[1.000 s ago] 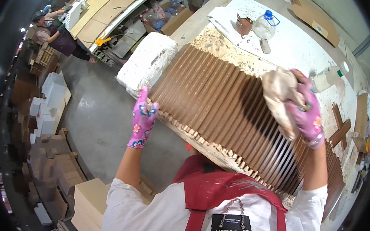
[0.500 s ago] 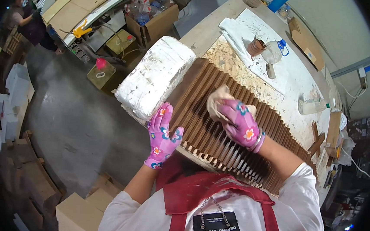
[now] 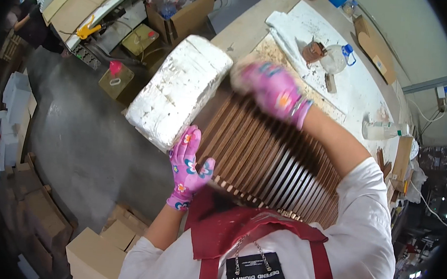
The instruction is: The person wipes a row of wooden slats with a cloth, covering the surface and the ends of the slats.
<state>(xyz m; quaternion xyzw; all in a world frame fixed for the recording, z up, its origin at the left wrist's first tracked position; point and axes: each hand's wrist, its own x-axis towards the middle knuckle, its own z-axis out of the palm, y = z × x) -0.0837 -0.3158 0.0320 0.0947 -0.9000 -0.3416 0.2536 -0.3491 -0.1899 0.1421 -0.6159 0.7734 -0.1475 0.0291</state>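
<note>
Brown wooden slats (image 3: 254,150) lie side by side in a long row on the workbench, their pale ends along its near edge. My right hand (image 3: 277,91), in a pink flowered glove, is over the far left ends of the slats. It is closed on a beige cloth (image 3: 242,77), blurred by motion. My left hand (image 3: 188,165), gloved alike, rests at the left end of the row with its fingers stretched out. Its fingertips touch the near corner of a white wrapped block (image 3: 180,89), which sits beside the leftmost slat.
Beyond the slats, a stained white sheet (image 3: 316,34) holds a brown cup (image 3: 313,52) and a blue-capped jug (image 3: 336,59). A clear bottle (image 3: 384,131) lies at the right. Bottles fill a cardboard box (image 3: 188,16) at the far left. Another person (image 3: 35,27) works there.
My right hand has swept the cloth from the middle of the slats to their far left ends. My left hand stays against the white block; the whole view has shifted slightly.
</note>
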